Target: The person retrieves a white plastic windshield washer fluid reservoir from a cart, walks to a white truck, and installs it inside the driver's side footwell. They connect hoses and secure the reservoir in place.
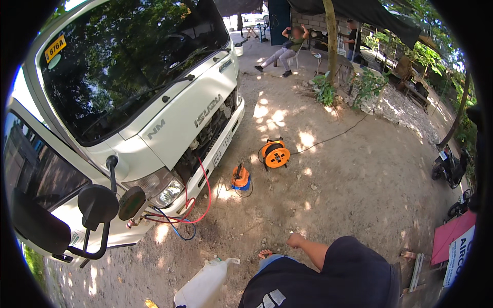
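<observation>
My right hand (pixel 295 239) is at the lower middle, its fingers curled in as a loose fist, with nothing visible in it. A dark short sleeve covers that upper arm, and a bare foot or sandal (pixel 265 253) shows just left of the hand. No left hand is visible. A translucent white plastic container (pixel 206 281) with a small lug at its top corner is at the lower edge, left of my body; what supports it is hidden. Farther off, a red hose (pixel 209 197) and a blue hose (pixel 186 237) hang at the front corner of a white truck (pixel 169 120).
An orange cable reel (pixel 276 155) and an orange-and-blue machine (pixel 240 178) stand on the dirt before the truck. A black cord (pixel 334 138) runs toward a tree (pixel 331 46). Truck mirrors (pixel 97 205) jut out at left. Two people are at the back; a motorbike (pixel 449 167) is at right.
</observation>
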The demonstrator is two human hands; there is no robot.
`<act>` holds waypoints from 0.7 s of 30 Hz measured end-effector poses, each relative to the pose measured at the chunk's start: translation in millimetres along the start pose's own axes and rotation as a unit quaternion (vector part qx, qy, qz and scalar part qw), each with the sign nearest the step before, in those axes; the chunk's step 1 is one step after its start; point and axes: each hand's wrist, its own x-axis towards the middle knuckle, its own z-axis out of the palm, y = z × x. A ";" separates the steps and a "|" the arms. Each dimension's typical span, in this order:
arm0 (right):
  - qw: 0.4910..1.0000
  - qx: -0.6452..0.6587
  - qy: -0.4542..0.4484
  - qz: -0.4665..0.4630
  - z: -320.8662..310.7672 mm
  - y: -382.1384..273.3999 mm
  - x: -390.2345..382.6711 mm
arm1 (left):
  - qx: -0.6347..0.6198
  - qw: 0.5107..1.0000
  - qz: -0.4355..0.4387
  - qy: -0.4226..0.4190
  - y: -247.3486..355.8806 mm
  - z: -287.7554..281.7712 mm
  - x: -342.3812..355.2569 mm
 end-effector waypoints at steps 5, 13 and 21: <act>0.997 0.069 0.026 0.016 -1.2 -15.2 1.9 | -0.003 1.000 -0.021 -0.001 -6.3 11.0 8.9; 0.998 0.028 0.022 0.055 -9.6 -8.9 -27.8 | 0.005 1.000 -0.020 -0.003 -3.6 13.7 22.9; 0.999 0.001 0.004 0.047 -1.3 -8.6 -35.4 | 0.011 1.000 -0.023 -0.011 0.9 10.4 32.1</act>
